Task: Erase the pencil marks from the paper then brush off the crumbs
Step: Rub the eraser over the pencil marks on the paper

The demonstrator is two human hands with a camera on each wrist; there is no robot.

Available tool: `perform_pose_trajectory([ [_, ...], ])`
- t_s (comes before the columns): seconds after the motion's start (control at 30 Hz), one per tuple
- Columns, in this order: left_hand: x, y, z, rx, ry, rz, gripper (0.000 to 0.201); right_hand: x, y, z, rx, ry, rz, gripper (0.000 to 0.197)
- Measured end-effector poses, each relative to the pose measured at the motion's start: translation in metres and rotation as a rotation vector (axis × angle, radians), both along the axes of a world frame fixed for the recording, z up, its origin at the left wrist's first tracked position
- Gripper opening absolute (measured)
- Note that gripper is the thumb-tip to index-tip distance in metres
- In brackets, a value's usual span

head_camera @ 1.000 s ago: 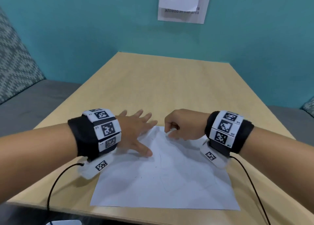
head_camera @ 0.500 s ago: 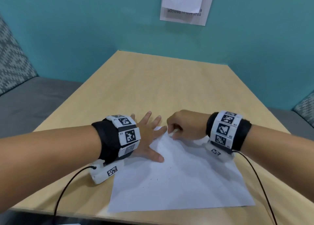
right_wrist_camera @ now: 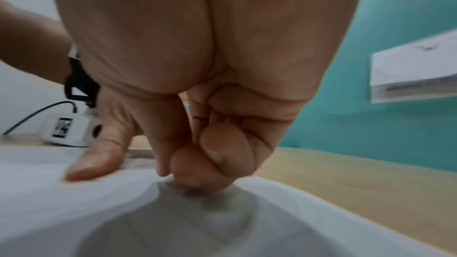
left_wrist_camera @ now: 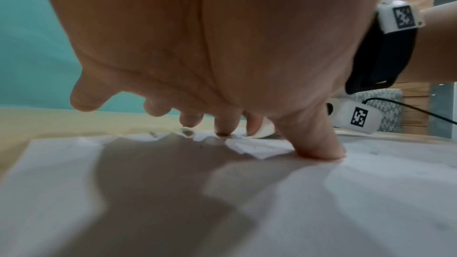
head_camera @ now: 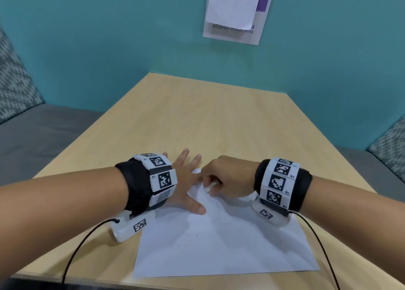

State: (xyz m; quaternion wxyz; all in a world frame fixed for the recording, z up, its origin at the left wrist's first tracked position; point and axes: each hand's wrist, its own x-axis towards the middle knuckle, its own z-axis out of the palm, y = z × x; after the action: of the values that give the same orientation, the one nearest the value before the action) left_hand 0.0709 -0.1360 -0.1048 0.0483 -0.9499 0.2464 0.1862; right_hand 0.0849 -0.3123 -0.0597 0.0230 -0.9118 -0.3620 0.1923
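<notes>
A white sheet of paper lies on the wooden table, near its front edge. My left hand is spread flat with straight fingers, pressing the sheet's far left corner; its thumb pushes down on the paper. My right hand is curled and pinches a small white eraser against the paper's far edge. The eraser shows beside my left fingers in the left wrist view. Tiny dark crumbs dot the sheet's middle. Faint pencil lines remain near the eraser.
A teal wall with a pinned notice stands behind the table. Grey benches with patterned cushions flank both sides. Black cables run from both wrist units over the table's front edge.
My left hand has shifted right and forward along the paper's corner. My right hand has moved slightly down and left with the eraser. The view has tilted downward.
</notes>
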Motion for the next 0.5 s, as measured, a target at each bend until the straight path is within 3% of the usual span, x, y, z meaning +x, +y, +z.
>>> perform_pose_trajectory([
  [0.13,0.000,-0.001,-0.001,0.042,0.007,0.015,0.107,0.022,-0.017,0.004,0.026,-0.076,-0.118,0.005],
  [0.3,0.000,-0.001,0.002,0.042,0.034,0.019,0.106,-0.010,-0.015,-0.002,0.044,0.021,0.035,0.008],
  [0.43,0.000,0.000,-0.001,0.059,0.009,0.019,0.107,0.014,-0.033,0.001,0.044,-0.070,-0.105,0.006],
  [0.5,0.001,0.001,-0.002,0.055,0.004,0.016,0.108,0.012,-0.033,-0.002,0.035,-0.075,-0.093,0.003],
])
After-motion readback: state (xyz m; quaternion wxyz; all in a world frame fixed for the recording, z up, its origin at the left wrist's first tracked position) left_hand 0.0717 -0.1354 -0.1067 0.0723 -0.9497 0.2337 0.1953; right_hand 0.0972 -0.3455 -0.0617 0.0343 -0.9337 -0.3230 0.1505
